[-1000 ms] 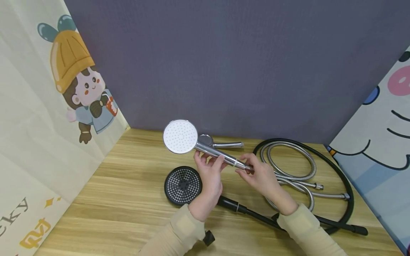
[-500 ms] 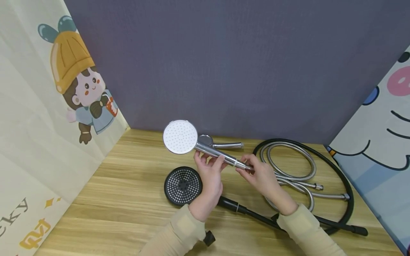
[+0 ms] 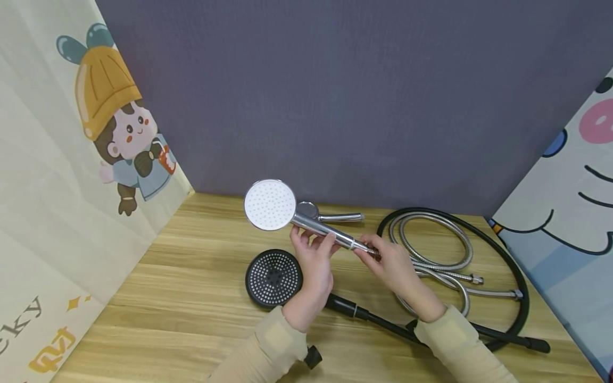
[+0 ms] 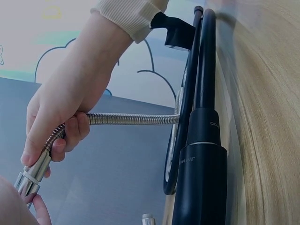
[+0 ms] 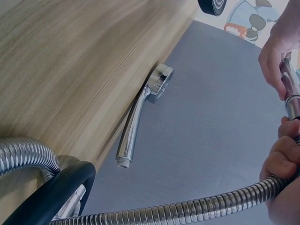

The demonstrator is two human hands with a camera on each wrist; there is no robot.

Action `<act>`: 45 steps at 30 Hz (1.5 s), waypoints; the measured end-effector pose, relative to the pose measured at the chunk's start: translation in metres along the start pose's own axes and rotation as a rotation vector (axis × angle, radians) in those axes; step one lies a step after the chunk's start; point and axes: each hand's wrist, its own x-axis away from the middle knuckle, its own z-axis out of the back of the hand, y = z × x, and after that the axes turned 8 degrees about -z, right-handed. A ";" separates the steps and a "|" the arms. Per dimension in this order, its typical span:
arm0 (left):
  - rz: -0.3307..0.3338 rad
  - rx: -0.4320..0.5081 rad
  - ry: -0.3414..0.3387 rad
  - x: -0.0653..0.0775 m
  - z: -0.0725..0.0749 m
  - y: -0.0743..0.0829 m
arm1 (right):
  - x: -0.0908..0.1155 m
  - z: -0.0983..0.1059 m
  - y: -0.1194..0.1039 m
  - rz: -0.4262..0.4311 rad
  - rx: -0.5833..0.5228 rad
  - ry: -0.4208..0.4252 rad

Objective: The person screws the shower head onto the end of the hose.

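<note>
My left hand (image 3: pixel 313 268) grips the chrome handle of a shower head (image 3: pixel 270 205), raised over the table with its round white spray face toward the head camera. At the handle's lower end sits the cone-shaped metal end fitting (image 4: pixel 40 164) of a ribbed metal shower hose (image 4: pixel 136 119). Just behind that fitting, my right hand (image 3: pixel 395 266) pinches the hose, thumb and fingers curled round it. From there the hose runs back to the coils on the table, as the right wrist view also shows. Below my left hand lies a black shower head (image 3: pixel 274 279), partly covered by the wrist.
A smaller chrome shower head (image 3: pixel 341 217) lies near the back wall. On the right, coiled metal hose (image 3: pixel 433 263) with loose ends lies inside a loop of black hose (image 3: pixel 519 287). A black fitting (image 3: pixel 313 356) shows beside the left sleeve. Printed panels flank the wooden table (image 3: pixel 191 308).
The right fingertips have shifted slightly along the hose, beside the fitting. The left hand and the shower head stay in place.
</note>
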 end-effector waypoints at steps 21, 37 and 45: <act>-0.010 0.012 0.008 0.002 -0.002 0.001 | -0.003 0.001 -0.001 0.020 0.007 -0.003; -0.007 0.011 0.016 0.001 -0.002 0.000 | -0.003 0.000 0.000 0.017 -0.004 -0.005; -0.009 0.011 0.012 0.001 -0.001 0.000 | -0.002 0.000 -0.002 -0.017 -0.017 -0.029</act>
